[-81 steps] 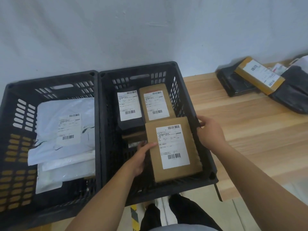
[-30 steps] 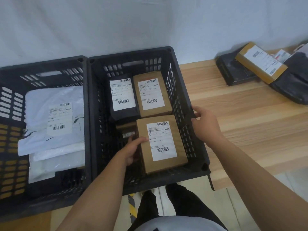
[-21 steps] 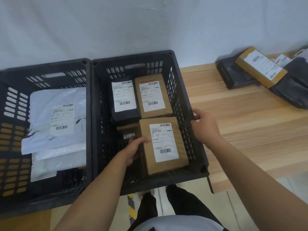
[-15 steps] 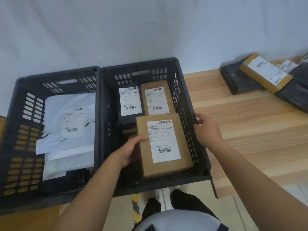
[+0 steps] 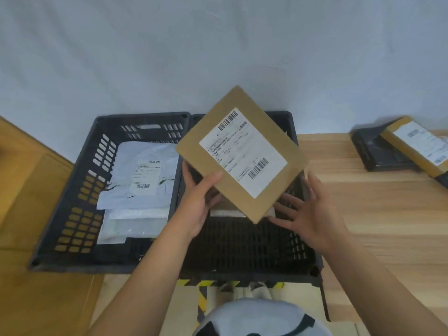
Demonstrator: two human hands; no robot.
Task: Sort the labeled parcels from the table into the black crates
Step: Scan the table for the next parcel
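My left hand [image 5: 201, 202] grips a flat brown cardboard parcel [image 5: 240, 154] with a white barcode label, held tilted above the right black crate [image 5: 303, 270]. The parcel hides most of that crate's far half. My right hand [image 5: 308, 212] is open with fingers spread, low inside the right crate just under the parcel's near corner. A pale parcel [image 5: 228, 210] shows partly beneath the lifted one. The left black crate [image 5: 80, 183] holds white poly mailers [image 5: 143, 175] with labels.
On the wooden table [image 5: 378, 214] at the far right lie a black parcel [image 5: 380, 151] and a brown labeled box [image 5: 417, 144] stacked on it. A wall stands close behind the crates. Yellow-black floor tape [image 5: 201, 297] runs below the crates.
My left hand has lifted the brown parcel out of the right crate and tilted it up. My right hand left the crate's rim and moved inside, fingers spread. The view shifted down.
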